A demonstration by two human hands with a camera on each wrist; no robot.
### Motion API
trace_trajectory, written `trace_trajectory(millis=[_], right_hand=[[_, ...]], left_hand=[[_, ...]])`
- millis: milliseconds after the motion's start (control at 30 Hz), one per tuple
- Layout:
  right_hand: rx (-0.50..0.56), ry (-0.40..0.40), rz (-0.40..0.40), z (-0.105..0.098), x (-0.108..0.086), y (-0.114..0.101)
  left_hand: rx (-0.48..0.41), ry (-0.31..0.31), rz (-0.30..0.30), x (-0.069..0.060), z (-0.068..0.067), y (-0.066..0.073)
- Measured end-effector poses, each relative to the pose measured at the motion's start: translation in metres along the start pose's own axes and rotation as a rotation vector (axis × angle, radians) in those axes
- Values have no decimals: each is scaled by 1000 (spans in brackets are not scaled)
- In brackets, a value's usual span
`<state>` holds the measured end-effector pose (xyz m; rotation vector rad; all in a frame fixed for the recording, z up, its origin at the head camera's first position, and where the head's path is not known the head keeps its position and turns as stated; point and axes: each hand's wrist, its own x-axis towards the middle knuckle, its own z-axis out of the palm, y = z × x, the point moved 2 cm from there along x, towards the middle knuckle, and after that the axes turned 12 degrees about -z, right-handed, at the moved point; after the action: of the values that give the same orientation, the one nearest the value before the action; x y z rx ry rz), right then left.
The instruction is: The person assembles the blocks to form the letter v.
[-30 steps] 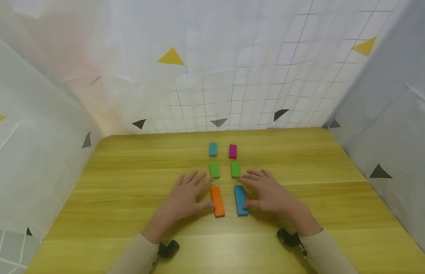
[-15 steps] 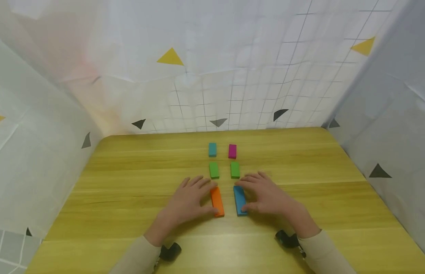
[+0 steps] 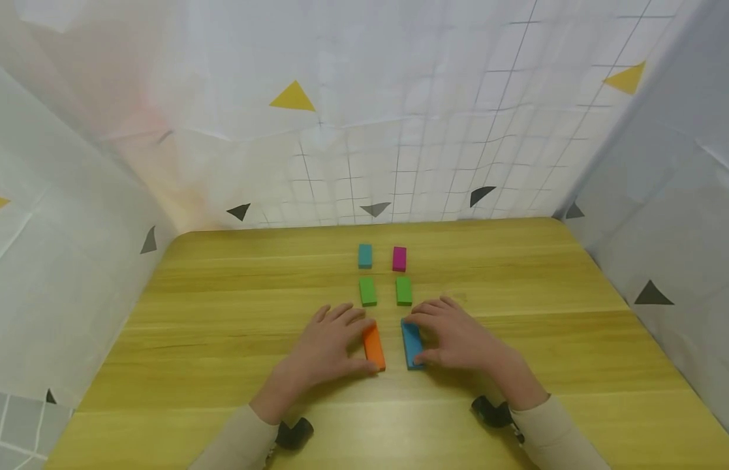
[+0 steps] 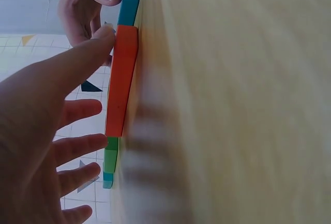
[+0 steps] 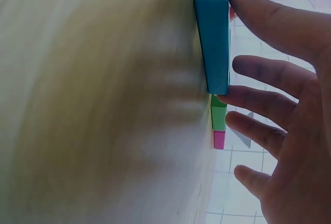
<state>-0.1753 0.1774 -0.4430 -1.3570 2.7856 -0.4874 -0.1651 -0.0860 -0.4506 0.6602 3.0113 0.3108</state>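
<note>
At the near side of the counter [image 3: 223, 294], the left hand [image 3: 331, 346] and right hand [image 3: 464, 336] have their fingers loosely spread, thumb and fingertips at or near the ends of the orange block [image 3: 374, 349] and blue block [image 3: 411, 339]; this looks like lining up a grasp, which would call for closing in on both ends. Beyond lie the left green block [image 3: 368, 292] and right green block [image 3: 404, 292], then the teal block [image 3: 365, 256] and magenta block [image 3: 399, 259]. The wrist views show finger undersides the head view hides; only the head view takes in all six blocks.
</note>
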Motion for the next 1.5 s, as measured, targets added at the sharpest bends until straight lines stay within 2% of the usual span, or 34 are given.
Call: trace_trajectory(millis=[333, 700, 1500], right_hand=[[10, -12, 15, 2, 1, 2], [24, -7, 9, 1, 1, 0], [38, -22, 40, 1, 1, -2]], left_hand=[[20, 17, 18, 1, 3, 1], [10, -5, 4, -1, 2, 3], [4, 16, 0, -1, -1, 6]])
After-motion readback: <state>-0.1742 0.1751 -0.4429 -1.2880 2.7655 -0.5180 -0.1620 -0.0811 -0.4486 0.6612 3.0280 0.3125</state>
